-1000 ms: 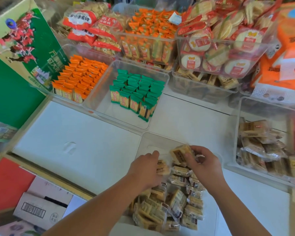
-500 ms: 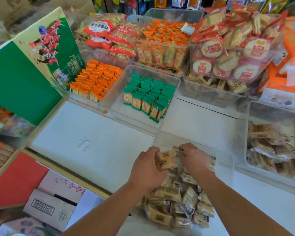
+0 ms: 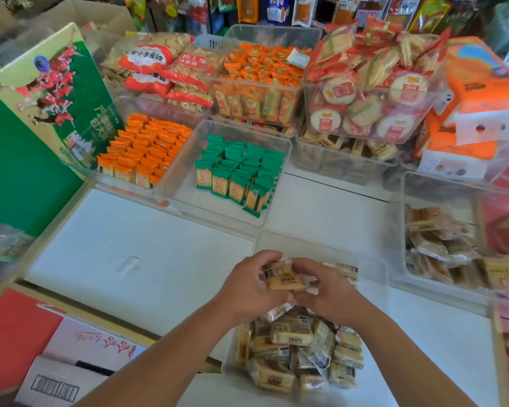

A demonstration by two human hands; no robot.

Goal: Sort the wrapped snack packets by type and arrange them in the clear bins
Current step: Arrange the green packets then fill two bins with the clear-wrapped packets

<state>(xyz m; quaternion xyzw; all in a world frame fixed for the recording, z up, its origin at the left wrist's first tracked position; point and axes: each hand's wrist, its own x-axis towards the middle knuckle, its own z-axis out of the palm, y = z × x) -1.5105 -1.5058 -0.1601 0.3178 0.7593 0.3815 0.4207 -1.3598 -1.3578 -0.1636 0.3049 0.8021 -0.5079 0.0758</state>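
Note:
A clear bin [image 3: 321, 248] in front of me holds a loose heap of tan wrapped snack packets [image 3: 294, 353]. Above the heap, my left hand [image 3: 247, 286] and my right hand [image 3: 332, 292] both grip a small stack of the same tan packets [image 3: 285, 279] from opposite sides. Farther back, one clear bin [image 3: 182, 183] holds neat rows of green packets [image 3: 241, 168]. To its left another bin carries rows of orange packets [image 3: 144, 148].
A bin [image 3: 406, 254] at the right holds more tan packets. Stacked bins of orange packets [image 3: 259, 80] and round rice crackers [image 3: 373, 98] stand behind. A green carton [image 3: 33, 136] stands at left; cardboard boxes [image 3: 62, 368] lie at lower left. White tabletop [image 3: 135, 254] spreads left of my hands.
Both hands have come together and lifted a small stack of tan packets above the heap. The camera view has tilted up slightly.

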